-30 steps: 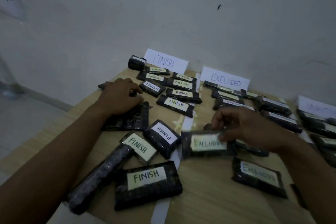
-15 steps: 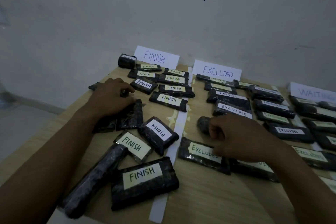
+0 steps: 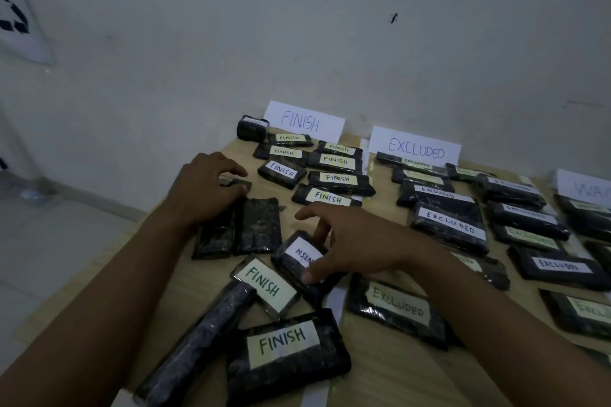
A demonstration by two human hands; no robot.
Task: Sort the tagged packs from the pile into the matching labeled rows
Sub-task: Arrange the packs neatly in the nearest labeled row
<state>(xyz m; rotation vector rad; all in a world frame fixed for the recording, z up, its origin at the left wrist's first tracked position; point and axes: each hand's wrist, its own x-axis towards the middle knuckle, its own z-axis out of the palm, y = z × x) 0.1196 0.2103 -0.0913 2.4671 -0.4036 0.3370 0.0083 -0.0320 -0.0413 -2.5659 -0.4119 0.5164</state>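
- The right hand (image 3: pixel 357 248) reaches across the white strip (image 3: pixel 335 301). Thumb and spread fingers clasp opposite edges of the white-tagged pack (image 3: pixel 302 253).
- That pack lies on the table (image 3: pixel 396 373), in the column under the FINISH sign (image 3: pixel 304 120), against another FINISH pack (image 3: pixel 267 284).
- The left hand (image 3: pixel 205 188) curls round a small dark pack (image 3: pixel 238 182), just beyond two dark packs (image 3: pixel 244 228) showing no tag.

Glossy black speckled packs (image 3: pixel 258 225), pale yellow-green labels (image 3: pixel 282 342) or white labels (image 3: pixel 449 223) with dark hand lettering, FINISH card (image 3: pixel 304 120) and EXCLUDED card (image 3: pixel 415 149) – white, lettered in blue, light tan wood-grain table (image 3: pixel 396 373), white tape strip (image 3: pixel 335 304), grey-white wall (image 3: pixel 297 26) with one small black mark (image 3: pixel 392 18), far-left white sheet (image 3: pixel 16 16) patterned black.
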